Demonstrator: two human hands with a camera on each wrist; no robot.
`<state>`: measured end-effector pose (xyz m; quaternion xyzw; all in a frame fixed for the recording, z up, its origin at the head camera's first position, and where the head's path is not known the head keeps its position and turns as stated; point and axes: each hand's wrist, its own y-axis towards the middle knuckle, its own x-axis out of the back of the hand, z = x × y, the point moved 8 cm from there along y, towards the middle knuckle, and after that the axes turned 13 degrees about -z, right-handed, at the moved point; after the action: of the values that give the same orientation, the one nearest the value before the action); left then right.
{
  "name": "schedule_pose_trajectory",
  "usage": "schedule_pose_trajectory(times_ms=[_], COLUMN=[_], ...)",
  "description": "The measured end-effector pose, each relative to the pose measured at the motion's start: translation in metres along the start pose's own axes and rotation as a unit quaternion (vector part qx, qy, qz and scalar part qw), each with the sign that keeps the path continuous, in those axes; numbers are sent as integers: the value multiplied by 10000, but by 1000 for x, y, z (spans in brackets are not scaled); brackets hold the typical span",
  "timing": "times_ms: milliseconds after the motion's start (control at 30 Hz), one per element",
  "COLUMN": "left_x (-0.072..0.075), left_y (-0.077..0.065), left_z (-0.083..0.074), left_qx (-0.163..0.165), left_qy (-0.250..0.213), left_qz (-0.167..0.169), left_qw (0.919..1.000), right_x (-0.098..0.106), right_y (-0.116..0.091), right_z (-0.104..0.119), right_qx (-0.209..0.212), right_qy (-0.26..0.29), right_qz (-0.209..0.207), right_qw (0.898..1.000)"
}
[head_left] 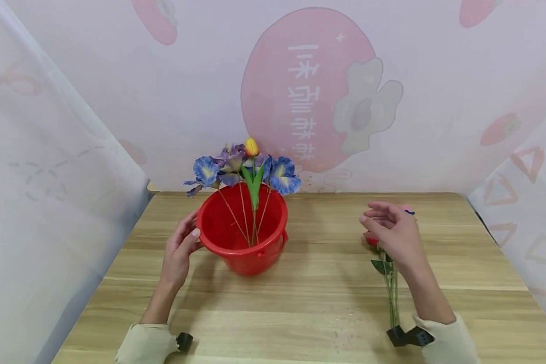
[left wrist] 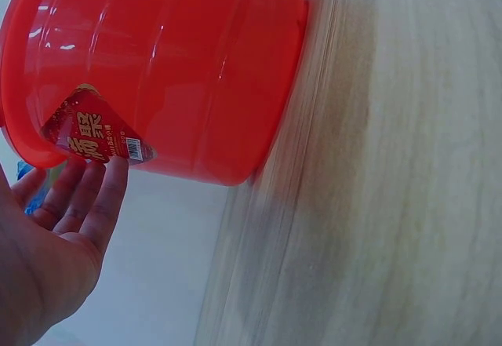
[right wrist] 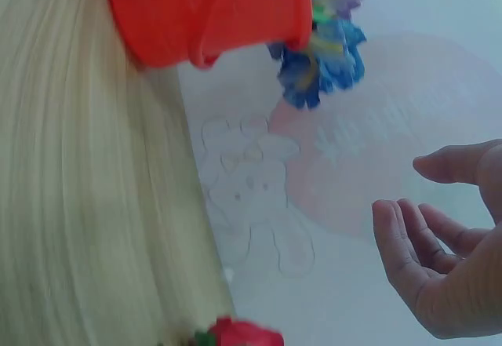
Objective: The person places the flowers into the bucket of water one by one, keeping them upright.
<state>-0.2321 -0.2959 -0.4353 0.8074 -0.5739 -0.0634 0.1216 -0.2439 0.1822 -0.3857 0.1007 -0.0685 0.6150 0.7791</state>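
Left of centre, we log the left hand (head_left: 179, 251) gripping the rim of the red bucket (head_left: 247, 264), presumably to steady it. Inside stand blue flowers (head_left: 207, 171), purple flowers (head_left: 234, 161) and a yellow tulip (head_left: 252, 147), their stems apparently too tall to sink below the rim. Right of centre, we note the right hand (head_left: 393, 237), grasping nothing, fingers loosely bent, above a red rose (head_left: 372, 242) on the table (head_left: 300, 303), likely laid there for easy reach.

Left hand (left wrist: 59, 248) at the red bucket (left wrist: 184, 71) with gold-lettered label (left wrist: 88, 122)
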Motion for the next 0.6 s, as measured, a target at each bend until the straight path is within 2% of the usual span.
schedule_pose_trajectory(times_ms=[400, 600], left_x=[1, 0], left_y=[0, 0], left_z=[-1, -1], left_qx=[0, 3], left_qy=[24, 60], left_qz=[-25, 8], left_qw=[10000, 10000], right_x=[51, 66], right_y=[6, 8], right_z=[-35, -56], right_qx=[-142, -361], right_qy=[-223, -578], right_qz=[-424, -393], right_qw=[9987, 9969])
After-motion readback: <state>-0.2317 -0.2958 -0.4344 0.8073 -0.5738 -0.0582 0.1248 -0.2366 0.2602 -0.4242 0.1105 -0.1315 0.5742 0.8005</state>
